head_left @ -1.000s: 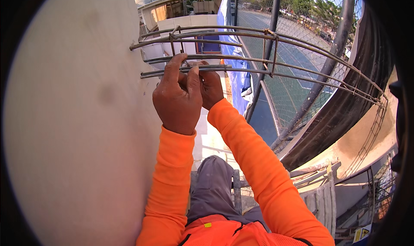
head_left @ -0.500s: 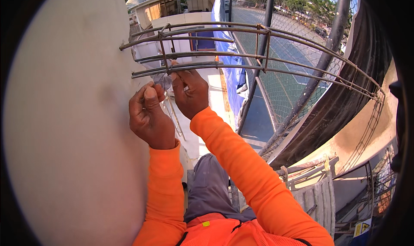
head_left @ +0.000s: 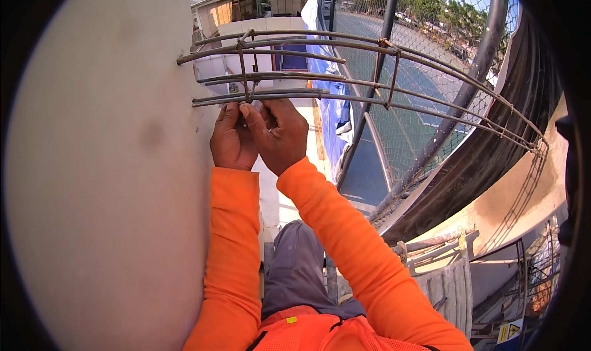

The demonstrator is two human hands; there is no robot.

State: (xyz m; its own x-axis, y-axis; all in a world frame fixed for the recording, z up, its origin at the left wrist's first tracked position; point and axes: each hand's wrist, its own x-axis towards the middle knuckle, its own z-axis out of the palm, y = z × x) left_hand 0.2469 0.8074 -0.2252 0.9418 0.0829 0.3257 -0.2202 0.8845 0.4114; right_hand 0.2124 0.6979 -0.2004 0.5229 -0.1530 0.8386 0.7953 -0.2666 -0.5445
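Note:
A cage of rusty rebar (head_left: 283, 94) runs from the pale wall on my left across to the right. Near its left end a square stirrup (head_left: 244, 74) wraps around the long bars. Just under the lower bars, at this stirrup's bottom corner, my two hands meet. My left hand (head_left: 234, 143) is closed, with its thumb and fingertips up near the bar. Beside it, my right hand (head_left: 282, 134) pinches with thumb and forefinger close to the same corner. Whatever the fingers hold is too small and hidden to make out.
The pale wall (head_left: 111, 166) fills the left side. Another stirrup (head_left: 394, 77) stands farther right on the cage. Beyond are a chain-link fence (head_left: 431, 55) with dark posts and a blue sheet (head_left: 332, 104). Grey corrugated metal (head_left: 446, 289) lies low on the right.
My left hand has moved up and right to join the right hand under the stirrup corner. The right hand has turned and shifted slightly right and down. The view has shifted slightly.

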